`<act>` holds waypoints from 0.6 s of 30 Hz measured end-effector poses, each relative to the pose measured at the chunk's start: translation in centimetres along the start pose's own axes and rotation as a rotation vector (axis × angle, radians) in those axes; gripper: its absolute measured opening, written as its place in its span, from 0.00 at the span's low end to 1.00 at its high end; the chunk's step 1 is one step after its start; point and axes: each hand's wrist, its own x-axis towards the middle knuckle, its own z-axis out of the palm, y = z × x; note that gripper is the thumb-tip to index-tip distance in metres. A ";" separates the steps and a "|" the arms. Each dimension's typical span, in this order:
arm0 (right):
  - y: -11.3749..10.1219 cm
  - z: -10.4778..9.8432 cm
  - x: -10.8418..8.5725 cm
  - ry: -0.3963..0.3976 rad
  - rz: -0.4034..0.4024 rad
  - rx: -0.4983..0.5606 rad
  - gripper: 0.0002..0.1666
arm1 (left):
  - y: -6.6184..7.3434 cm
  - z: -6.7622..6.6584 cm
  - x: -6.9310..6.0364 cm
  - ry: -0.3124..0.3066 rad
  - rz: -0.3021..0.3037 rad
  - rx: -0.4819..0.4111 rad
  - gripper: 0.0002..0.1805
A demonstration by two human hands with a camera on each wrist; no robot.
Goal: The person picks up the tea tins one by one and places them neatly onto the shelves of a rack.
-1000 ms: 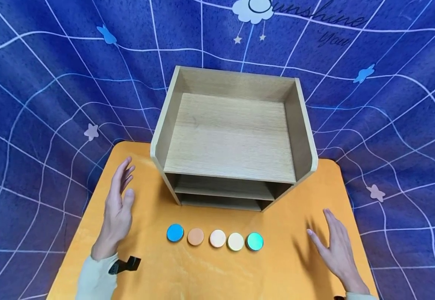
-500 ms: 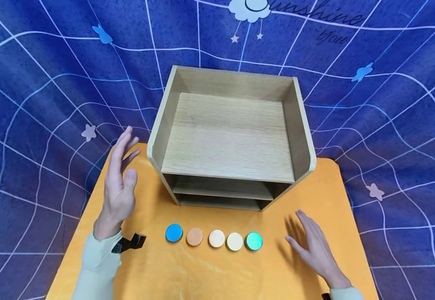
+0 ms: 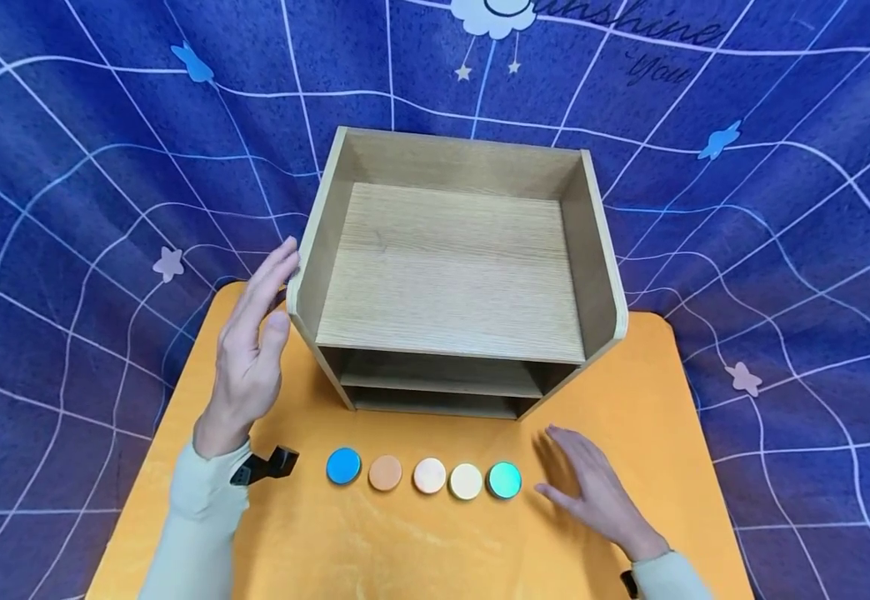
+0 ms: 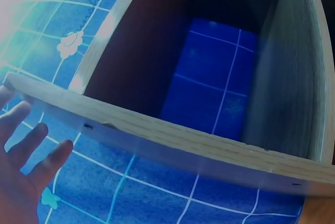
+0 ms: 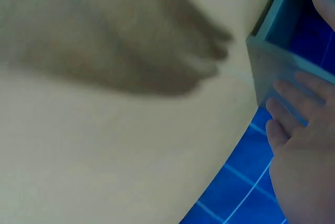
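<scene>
A strip of table [image 3: 423, 435] leaves passage between two obstacles, the wooden shelf [image 3: 453, 271] and five discs [image 3: 430, 476].

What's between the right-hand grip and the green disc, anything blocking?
Nothing visible. In the head view, only orange tabletop shows in the gap between the thumb of the right-hand grip and the green disc. The cream disc sits on the far side, out of the path.
</scene>
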 end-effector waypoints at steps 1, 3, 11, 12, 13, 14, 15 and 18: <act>-0.1 0.3 0.1 -0.013 -0.010 -0.001 0.55 | -0.1 0.1 0.1 -0.005 0.001 0.002 0.26; -0.4 0.7 0.3 -0.036 -0.025 0.006 0.55 | -0.2 0.2 0.2 -0.015 0.002 0.004 0.24; -0.8 2.3 0.8 -0.083 -0.058 0.000 0.56 | -0.5 0.7 0.2 0.022 0.017 -0.021 0.25; -0.8 2.5 0.8 -0.086 -0.058 -0.005 0.57 | -0.6 0.8 0.2 0.030 0.021 -0.025 0.26; -0.8 2.7 0.8 -0.090 -0.059 -0.006 0.57 | -0.6 0.9 0.2 0.037 0.025 -0.028 0.26; -0.8 2.9 0.8 -0.093 -0.062 -0.004 0.58 | -0.7 1.0 0.2 0.043 0.029 -0.032 0.27; -0.8 3.2 0.7 -0.096 -0.067 -0.003 0.58 | -0.8 1.1 0.2 0.050 0.031 -0.034 0.27; -0.9 3.8 0.5 -0.109 -0.080 0.013 0.57 | -0.9 1.2 0.1 0.056 0.037 -0.042 0.29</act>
